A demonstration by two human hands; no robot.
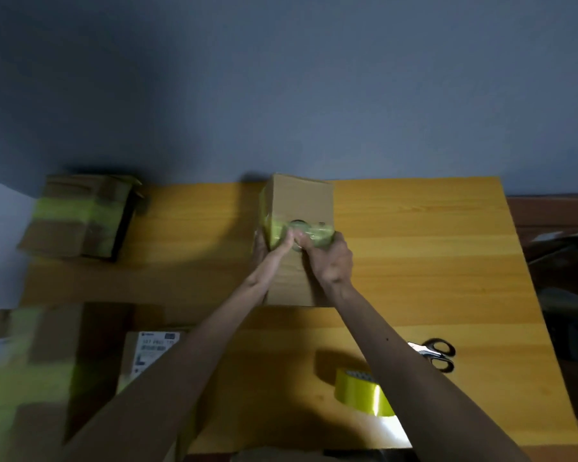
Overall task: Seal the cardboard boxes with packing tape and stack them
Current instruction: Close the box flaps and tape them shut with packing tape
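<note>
A tall cardboard box [299,201] stands on the yellow wooden table [431,261] near its far edge. A band of yellow-green packing tape [274,228] runs across its top. My right hand [329,258] grips a tape roll [314,233] pressed on the box top. My left hand [271,248] lies against the box's left side, its thumb pressing the tape beside the roll. A second yellow tape roll [361,390] lies near the front edge, partly behind my right forearm.
Scissors [439,353] lie to the right of my right arm. A taped box [80,216] sits at the far left. Another taped box [30,378] and a box with a white label [151,355] stand at the near left. A grey wall rises behind the table.
</note>
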